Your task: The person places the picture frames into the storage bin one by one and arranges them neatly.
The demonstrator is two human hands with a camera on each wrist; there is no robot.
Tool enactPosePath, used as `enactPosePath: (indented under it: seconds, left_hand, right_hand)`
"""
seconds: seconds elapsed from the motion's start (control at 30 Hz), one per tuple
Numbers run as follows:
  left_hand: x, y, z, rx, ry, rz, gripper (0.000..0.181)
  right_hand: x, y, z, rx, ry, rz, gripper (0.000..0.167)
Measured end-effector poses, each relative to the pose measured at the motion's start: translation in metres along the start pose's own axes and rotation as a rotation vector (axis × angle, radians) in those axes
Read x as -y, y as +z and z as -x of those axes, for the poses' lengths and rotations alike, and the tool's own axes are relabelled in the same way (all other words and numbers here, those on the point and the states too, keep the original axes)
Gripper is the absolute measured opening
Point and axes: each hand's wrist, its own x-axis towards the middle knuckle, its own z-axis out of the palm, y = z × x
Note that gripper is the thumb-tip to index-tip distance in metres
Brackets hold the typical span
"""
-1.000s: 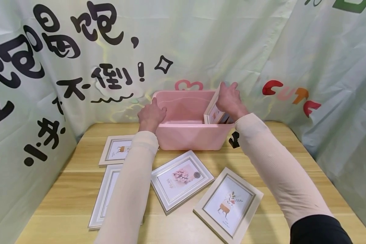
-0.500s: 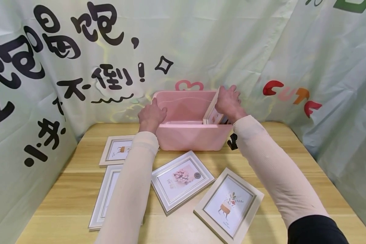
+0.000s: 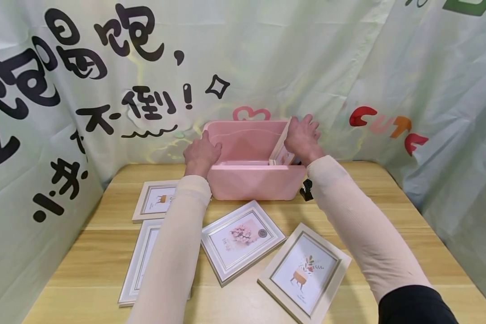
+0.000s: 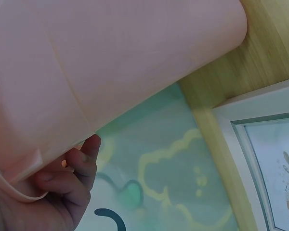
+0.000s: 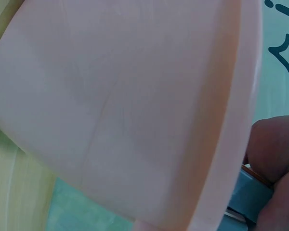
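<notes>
A pink plastic bin [image 3: 257, 182] stands at the back of the table. My left hand [image 3: 201, 156] grips its left rim, fingers curled under the lip on the outside in the left wrist view. At the right end of the bin, my right hand [image 3: 302, 137] holds a light picture frame [image 3: 281, 150], which stands tilted inside. In the right wrist view, the fingers [image 5: 277, 147] show beyond the bin's rim, beside grey-blue frame edges [image 5: 250, 192]. The hand covers part of what stands in that end of the bin.
On the wooden table [image 3: 85, 265] lie a silver-white frame with pink flowers [image 3: 243, 240], a beige frame [image 3: 305, 272], a small beige frame [image 3: 155, 200] and a white frame [image 3: 135, 274] partly under my left arm. A black object [image 3: 306, 190] sits right of the bin. A printed curtain [image 3: 308, 58] hangs behind.
My right hand has moved slightly down and left with the picture frame, which leans lower in the bin. The bin's right end has shifted slightly left. My left hand stays on the rim.
</notes>
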Motion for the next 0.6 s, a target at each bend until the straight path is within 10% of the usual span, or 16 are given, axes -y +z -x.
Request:
enactPosePath:
  seconds: [0.6]
  left_hand:
    - [0.0,-0.001,0.001,0.003,0.003,-0.003,0.069]
  right_hand:
    - [0.001,0.011,0.004,-0.078,-0.015,0.04,0.042]
